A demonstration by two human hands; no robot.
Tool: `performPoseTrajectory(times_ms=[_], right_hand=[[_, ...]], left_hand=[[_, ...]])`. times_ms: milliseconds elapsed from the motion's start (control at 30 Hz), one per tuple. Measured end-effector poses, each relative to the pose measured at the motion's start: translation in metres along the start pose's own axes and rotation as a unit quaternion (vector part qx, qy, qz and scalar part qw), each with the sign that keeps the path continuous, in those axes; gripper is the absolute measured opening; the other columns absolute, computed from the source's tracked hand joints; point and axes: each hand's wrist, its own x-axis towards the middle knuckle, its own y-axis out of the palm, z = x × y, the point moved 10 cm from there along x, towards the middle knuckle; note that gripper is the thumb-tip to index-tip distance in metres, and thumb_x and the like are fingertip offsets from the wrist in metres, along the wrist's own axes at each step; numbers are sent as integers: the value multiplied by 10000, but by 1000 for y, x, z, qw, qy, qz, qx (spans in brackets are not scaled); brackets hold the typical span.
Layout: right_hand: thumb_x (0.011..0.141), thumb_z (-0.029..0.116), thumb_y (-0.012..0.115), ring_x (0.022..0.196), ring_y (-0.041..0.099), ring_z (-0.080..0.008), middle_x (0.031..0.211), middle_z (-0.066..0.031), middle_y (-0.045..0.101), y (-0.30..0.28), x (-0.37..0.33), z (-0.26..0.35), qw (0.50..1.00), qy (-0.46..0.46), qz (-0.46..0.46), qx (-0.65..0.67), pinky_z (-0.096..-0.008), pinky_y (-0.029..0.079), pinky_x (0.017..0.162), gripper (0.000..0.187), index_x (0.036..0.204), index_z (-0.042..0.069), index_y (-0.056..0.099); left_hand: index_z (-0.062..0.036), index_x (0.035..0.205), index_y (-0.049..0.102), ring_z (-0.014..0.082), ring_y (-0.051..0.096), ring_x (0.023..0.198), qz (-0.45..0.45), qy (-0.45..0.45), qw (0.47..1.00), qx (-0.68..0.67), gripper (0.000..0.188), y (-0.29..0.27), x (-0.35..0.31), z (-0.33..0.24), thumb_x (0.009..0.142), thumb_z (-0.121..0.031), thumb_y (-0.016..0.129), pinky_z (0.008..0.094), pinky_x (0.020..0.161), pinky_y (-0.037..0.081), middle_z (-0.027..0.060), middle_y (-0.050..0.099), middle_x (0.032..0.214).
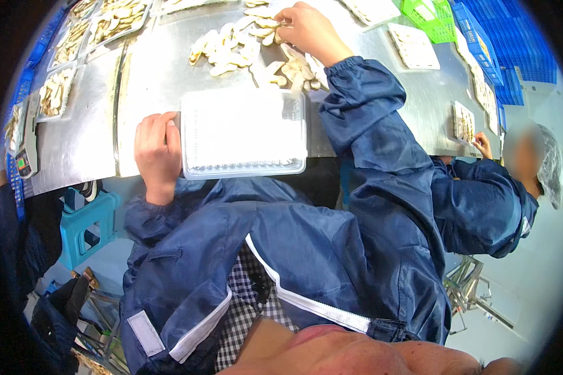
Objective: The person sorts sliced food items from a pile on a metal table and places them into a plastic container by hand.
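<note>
A clear plastic tray (244, 128) with a ridged bottom lies at the table's near edge, right in front of me, with no slices in it. My left hand (159, 150) grips its left side, fingers curled together at the rim. Beyond the tray, pale mushroom slices (228, 53) are spread in a loose heap on the metal table. My right hand (313, 32) reaches over the far right part of this heap. Its fingers are bent and pinched on a mushroom slice (270, 24), partly hidden by the fingertips. More slices (297, 67) lie below that wrist.
Filled trays (56, 94) and a scale (26, 156) stand at the left. On the right are a filled tray (414, 46), a green basket (435, 19) and blue crates (475, 37). A co-worker's hand (482, 145) touches another tray (463, 122). A teal stool (87, 225) stands below left.
</note>
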Motion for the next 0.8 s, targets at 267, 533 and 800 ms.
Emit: performPoseTrajectory(times_ms=[267, 533, 800], right_hand=[[937, 286, 691, 782, 665, -126, 904, -63, 746, 20, -5, -28, 959, 170, 71, 214, -297, 512, 688, 285, 1085, 49, 744], [1006, 215, 643, 901, 635, -76, 1025, -28, 731, -22, -62, -29, 853, 259, 92, 443, -230, 491, 819, 269, 1188, 28, 706], [981, 162, 661, 834, 617, -70, 963, -4, 707, -104, -173, -136, 845, 365, -42, 387, -224, 474, 768, 245, 1196, 49, 690]], left_hand=[[-43, 990, 713, 309, 629, 868, 3, -2, 1000, 8, 153, -3, -5, 8, 878, 3, 621, 399, 777, 512, 109, 670, 931], [-26, 987, 715, 314, 626, 873, -5, 5, 1000, -19, 158, 0, 1, -1, 871, 12, 615, 405, 779, 506, 125, 665, 933], [15, 982, 703, 344, 621, 888, 14, 18, 999, -30, 154, 3, -1, -10, 885, 18, 583, 425, 789, 500, 163, 657, 945]])
